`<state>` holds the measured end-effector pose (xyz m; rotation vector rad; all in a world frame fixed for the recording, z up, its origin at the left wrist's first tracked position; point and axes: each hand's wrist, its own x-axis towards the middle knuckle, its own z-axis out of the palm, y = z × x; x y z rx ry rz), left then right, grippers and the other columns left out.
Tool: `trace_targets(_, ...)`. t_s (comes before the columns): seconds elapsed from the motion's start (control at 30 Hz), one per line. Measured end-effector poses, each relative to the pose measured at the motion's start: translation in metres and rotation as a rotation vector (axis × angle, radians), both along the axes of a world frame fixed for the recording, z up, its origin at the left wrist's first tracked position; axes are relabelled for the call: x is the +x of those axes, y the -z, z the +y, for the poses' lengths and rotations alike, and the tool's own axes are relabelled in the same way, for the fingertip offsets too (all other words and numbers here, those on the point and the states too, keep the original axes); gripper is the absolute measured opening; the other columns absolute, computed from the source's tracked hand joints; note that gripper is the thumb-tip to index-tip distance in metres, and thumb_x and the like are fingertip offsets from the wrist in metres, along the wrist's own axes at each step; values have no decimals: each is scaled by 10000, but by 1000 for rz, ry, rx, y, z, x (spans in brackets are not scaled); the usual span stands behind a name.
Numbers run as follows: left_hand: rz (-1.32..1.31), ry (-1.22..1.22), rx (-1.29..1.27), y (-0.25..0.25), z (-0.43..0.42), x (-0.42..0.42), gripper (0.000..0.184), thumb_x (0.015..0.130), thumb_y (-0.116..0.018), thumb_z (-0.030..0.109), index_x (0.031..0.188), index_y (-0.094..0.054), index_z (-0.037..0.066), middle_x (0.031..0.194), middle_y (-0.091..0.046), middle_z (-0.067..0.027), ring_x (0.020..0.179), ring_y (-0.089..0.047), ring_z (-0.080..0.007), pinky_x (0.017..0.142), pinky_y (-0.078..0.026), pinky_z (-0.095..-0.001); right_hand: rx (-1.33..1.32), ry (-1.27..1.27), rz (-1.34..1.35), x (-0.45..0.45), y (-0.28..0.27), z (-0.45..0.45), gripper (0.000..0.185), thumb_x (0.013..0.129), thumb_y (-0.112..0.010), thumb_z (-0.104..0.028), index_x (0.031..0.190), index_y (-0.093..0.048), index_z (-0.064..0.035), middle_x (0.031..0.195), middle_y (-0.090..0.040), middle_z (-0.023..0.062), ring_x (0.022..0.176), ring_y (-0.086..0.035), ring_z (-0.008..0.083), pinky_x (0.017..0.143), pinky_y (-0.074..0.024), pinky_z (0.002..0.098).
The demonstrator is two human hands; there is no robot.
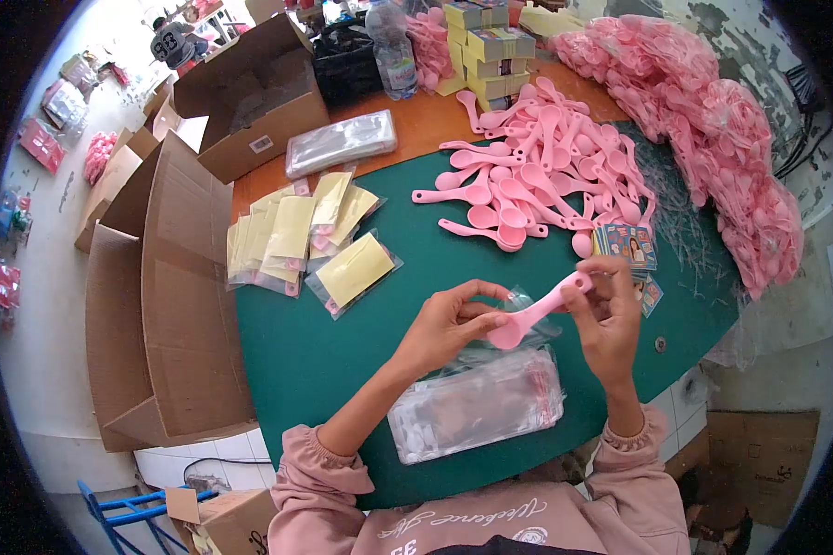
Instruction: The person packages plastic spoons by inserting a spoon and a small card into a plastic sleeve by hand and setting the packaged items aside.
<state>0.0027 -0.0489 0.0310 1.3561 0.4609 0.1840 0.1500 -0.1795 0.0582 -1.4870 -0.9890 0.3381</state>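
A pink measuring spoon is held above the table, its bowl low on the left and its handle raised to the right. My right hand pinches the end of the handle. Between the fingers of my left hand is a clear plastic bag, partly behind the spoon; the spoon's bowl is at my left thumb. Below both hands lies a stack of clear plastic bags. Small printed cards lie just beyond my right hand, near a heap of pink spoons.
Packed bags with yellow cards lie at the left of the green mat. Behind them is a bundle of clear bags. Open cardboard boxes line the left edge. A water bottle, card stacks and bagged spoons stand behind.
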Motion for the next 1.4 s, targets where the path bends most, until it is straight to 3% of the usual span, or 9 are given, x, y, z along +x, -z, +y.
trace_targets(0.23, -159, -6, 116, 2, 2, 1, 312, 911, -481, 229, 1117, -518, -2, 950, -625, -75, 860, -558, -85, 721, -469, -230, -2, -69, 145, -1, -4, 7, 253, 818, -603, -58, 989, -420, -27, 776, -615, 99, 707, -603, 117, 615, -499, 231)
trace_targets(0.33, 66, 256, 151, -2, 12, -3, 312, 918, -467, 254, 1053, -580, -4, 829, -612, -42, 739, -533, -78, 679, -453, -222, -43, -3, 57, 3, -5, 5, 246, 830, -588, -64, 979, -396, -25, 758, -612, 98, 689, -606, 128, 602, -494, 225)
trace_targets(0.53, -55, 133, 80, -13, 13, -1, 331, 917, -469, 274, 1033, -604, -5, 789, -575, 7, 685, -480, -54, 614, -421, -208, 192, -200, 76, 6, 6, 3, 485, 850, -540, -408, 1050, -421, 17, 938, -588, 140, 830, -592, 154, 675, -479, 267)
trace_targets(0.7, -100, 100, -63, -21, 15, -1, 376, 910, -472, 312, 1042, -589, -20, 904, -621, -35, 780, -542, -49, 665, -428, -175, -72, -509, -289, 8, -7, 8, 738, 819, -297, -663, 1065, -552, -16, 1238, -428, 146, 1066, -469, 237, 900, -370, 394)
trace_targets(0.87, -159, 73, -2, -29, 17, -1, 372, 914, -459, 311, 1060, -567, -14, 979, -622, -85, 835, -579, -79, 664, -443, -188, -91, -397, -298, 29, -15, 1, 625, 871, -299, -577, 1033, -599, -52, 1156, -494, 152, 1022, -483, 285, 918, -346, 384)
trace_targets(1.0, -146, 6, -73, -31, 23, -4, 359, 923, -443, 288, 1084, -534, -19, 983, -620, -123, 862, -603, -133, 702, -470, -209, -474, 505, -525, 131, 12, -24, 362, 829, -549, -348, 960, -612, -18, 911, -542, 156, 848, -553, 276, 733, -430, 360)
trace_targets(1.07, -146, 23, -55, -28, 25, -4, 364, 927, -435, 276, 1107, -517, -29, 984, -618, -135, 871, -606, -151, 733, -481, -228, -877, 520, -711, 160, 28, -33, 348, 779, -623, -282, 986, -600, -3, 875, -571, 150, 754, -573, 226, 667, -445, 327)
trace_targets(1.3, -113, 2, 2, -18, 25, -2, 327, 914, -472, 233, 996, -589, -61, 865, -638, -114, 800, -602, -110, 699, -484, -207, -725, 648, -544, 138, 19, -29, 295, 758, -630, -248, 939, -585, -19, 786, -595, 154, 704, -566, 295, 647, -438, 371)
trace_targets(1.4, -108, 12, 67, -16, 28, -1, 305, 909, -481, 217, 1005, -589, -51, 866, -640, -100, 796, -599, -105, 702, -482, -209, -657, 673, -820, 129, 10, -29, 224, 767, -628, -185, 905, -559, -23, 775, -612, 112, 670, -590, 241, 630, -446, 372)
